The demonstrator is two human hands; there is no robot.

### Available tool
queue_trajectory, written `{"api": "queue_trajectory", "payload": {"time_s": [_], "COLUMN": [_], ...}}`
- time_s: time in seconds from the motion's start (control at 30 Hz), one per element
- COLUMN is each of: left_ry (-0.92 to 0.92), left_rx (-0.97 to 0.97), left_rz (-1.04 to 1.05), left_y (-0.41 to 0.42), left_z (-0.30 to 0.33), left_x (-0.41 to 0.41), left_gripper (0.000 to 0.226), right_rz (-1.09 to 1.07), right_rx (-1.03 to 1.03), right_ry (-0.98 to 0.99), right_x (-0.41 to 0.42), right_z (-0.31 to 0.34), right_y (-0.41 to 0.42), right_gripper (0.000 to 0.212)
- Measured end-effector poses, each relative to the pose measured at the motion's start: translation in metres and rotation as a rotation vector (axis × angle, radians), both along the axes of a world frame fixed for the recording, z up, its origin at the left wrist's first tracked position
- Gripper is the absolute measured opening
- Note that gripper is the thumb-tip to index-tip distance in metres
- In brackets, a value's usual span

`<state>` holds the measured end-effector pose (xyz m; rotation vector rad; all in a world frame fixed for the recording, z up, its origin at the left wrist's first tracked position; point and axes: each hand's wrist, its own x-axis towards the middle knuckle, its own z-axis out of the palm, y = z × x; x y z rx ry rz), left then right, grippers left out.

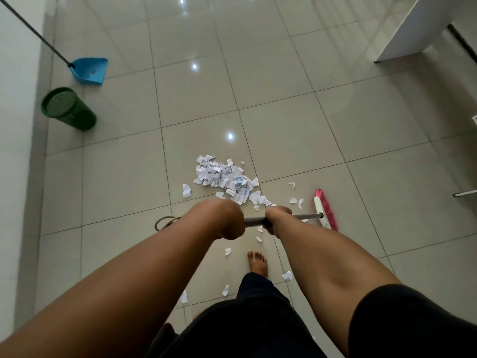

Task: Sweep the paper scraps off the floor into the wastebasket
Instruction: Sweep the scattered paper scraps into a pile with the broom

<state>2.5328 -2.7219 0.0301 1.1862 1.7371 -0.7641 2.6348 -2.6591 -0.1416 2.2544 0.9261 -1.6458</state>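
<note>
1. Left hand [229, 223] curled tight round the grey broom handle [304, 216], near its top end.
2. Right hand [277, 220] also wrapped round the same handle, a little lower down, close beside the left hand.
3. Broom head [325, 212] with pink bristles down on the floor [284, 86], off to the right of both hands.
4. Big heap of paper scraps [224, 177] on the tiles, just past the hands and to the left of the broom head.
5. More small bits scattered near the broom head and back by the bare foot [258, 262].
6. Green wastebasket [68, 108] far off to the left by the wall [15, 125], well apart from the heap. Open top tipped toward the camera.
7. Blue dustpan [89, 71] on the floor just behind the wastebasket, with its long dark stick [31, 29] leaning up to the top left corner.
8. White furniture panel [418, 27] at the top right.
9. Loop of cord [166, 222] poking out beside the left arm.
10. Dark clothes [258, 324] at the bottom.
</note>
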Motion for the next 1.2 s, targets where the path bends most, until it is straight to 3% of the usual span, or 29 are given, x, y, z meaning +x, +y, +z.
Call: {"api": "queue_trajectory", "payload": {"time_s": [0.3, 0.47, 0.73, 1.0, 1.2], "left_ry": [0.006, 0.025, 0.02, -0.055, -0.118], "left_rx": [-0.066, -0.104, -0.102, -0.047, -0.042], "left_rz": [0.297, 0.313, 0.352, 0.209, -0.015], "left_y": [-0.082, -0.167, -0.274, -0.253, -0.188], "left_z": [0.012, 0.031, 0.053, 0.047, 0.039], "left_x": [-0.047, -0.067, -0.089, -0.053, 0.008], "left_gripper": [0.037, 0.038, 0.035, 0.038, 0.037], "right_rz": [0.181, 0.266, 0.228, 0.085, -0.249], "right_rx": [-0.012, -0.033, 0.022, 0.102, 0.122], "right_ry": [0.048, 0.088, 0.193, 0.125, 0.106], "right_x": [-0.065, -0.094, -0.114, -0.053, 0.035], "right_z": [0.016, 0.032, 0.048, 0.057, 0.049], "right_y": [-0.068, -0.154, -0.261, -0.242, -0.21], "right_gripper": [0.011, 0.019, 0.017, 0.022, 0.024]}}
